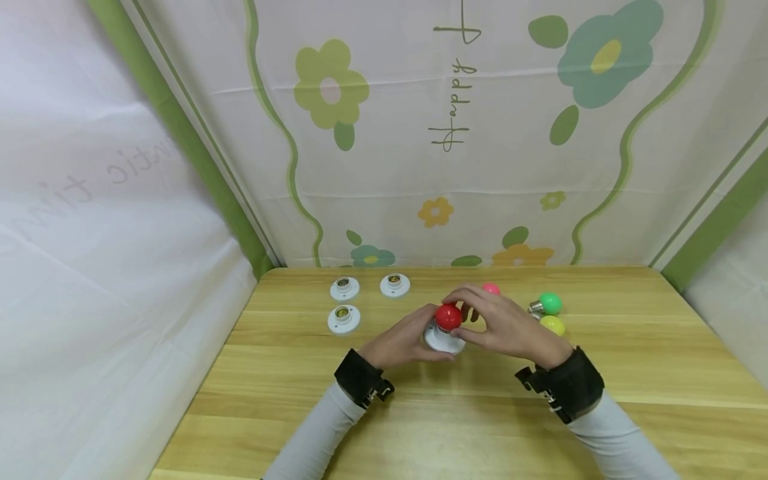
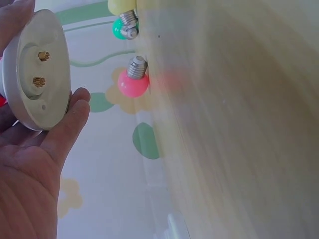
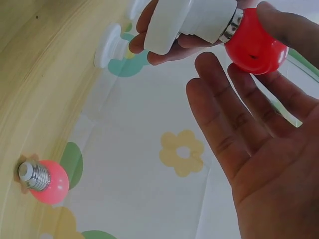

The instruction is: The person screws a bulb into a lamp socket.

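Note:
My left hand grips a white round lamp holder by the rim of its base. In the left wrist view, the underside of the lamp holder shows two brass screws and stands off the table. A red light bulb sits in the holder's mouth. With thumb and fingertips, my right hand pinches the red globe. The right wrist view shows a strip of the metal cap between the bulb and the white collar; the rest of the cap is hidden inside.
Three more white lamp holders stand at the back left: one, another and a nearer one. Right of my hands lie a green bulb and a yellow bulb. A pink bulb lies behind my right hand.

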### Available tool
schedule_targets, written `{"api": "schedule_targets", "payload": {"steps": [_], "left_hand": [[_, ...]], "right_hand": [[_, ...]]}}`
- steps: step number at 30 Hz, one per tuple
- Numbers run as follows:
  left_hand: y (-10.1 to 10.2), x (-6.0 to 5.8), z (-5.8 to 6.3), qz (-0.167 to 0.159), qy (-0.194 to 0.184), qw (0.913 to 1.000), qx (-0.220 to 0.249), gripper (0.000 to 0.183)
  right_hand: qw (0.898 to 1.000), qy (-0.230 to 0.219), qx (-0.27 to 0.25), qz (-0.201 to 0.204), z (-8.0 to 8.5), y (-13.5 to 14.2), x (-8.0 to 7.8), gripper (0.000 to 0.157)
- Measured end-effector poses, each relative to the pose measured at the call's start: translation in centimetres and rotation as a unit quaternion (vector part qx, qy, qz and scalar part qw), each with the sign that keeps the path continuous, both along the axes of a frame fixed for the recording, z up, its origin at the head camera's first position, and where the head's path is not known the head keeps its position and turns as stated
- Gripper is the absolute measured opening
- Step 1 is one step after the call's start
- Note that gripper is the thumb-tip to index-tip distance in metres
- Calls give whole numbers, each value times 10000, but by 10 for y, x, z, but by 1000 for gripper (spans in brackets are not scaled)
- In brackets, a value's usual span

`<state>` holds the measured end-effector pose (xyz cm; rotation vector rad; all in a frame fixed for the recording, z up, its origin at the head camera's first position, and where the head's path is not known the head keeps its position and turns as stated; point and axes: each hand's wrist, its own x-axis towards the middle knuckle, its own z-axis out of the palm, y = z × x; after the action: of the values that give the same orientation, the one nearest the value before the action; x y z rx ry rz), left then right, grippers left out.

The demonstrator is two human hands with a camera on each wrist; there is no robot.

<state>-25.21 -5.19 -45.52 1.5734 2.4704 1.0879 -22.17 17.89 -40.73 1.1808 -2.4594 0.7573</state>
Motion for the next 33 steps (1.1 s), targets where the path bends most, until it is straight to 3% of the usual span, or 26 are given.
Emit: {"api": "schedule_targets", "payload": {"steps": [7, 12, 15, 25, 33], "left_hand": [[0, 1, -1, 71, -76, 9999, -15, 73], [0, 1, -1, 132, -130, 9998, -13, 74], [0, 1, 0, 111, -93, 9999, 1, 74], [1, -1, 0, -112, -22, 9999, 116, 83], [2, 0, 0, -1, -90, 10000, 30, 80]], "right_hand": [[9995, -268, 83, -158, 1, 0, 0, 48], [9981, -482, 148, -349, 2, 0, 1, 65], [9981, -540, 146, -257, 2, 0, 2, 71], [9994, -20, 20, 349, 3, 0, 1, 49], [9995, -99, -21, 289, 2, 2, 0, 46]]}}
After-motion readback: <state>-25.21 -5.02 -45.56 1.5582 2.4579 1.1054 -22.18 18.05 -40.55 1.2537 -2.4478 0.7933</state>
